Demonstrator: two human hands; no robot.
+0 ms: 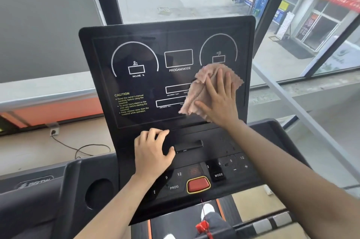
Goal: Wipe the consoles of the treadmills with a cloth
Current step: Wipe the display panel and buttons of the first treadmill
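A black treadmill console [136, 47] fills the middle of the head view, its upright display panel showing white dials and yellow caution text. My right hand [220, 100] lies flat, fingers spread, pressing a crumpled pink cloth [198, 90] against the lower right of the display. My left hand [153, 153] rests palm down on the lower control deck, its fingers curled on the ledge just left of a small black holder [189, 146]. It holds nothing.
Below my left hand sit the button rows and a red stop button [198, 183] with a red safety cord [203, 225] hanging down. A round cup well [99, 194] is at the left. Windows and a metal rail stand close behind the console.
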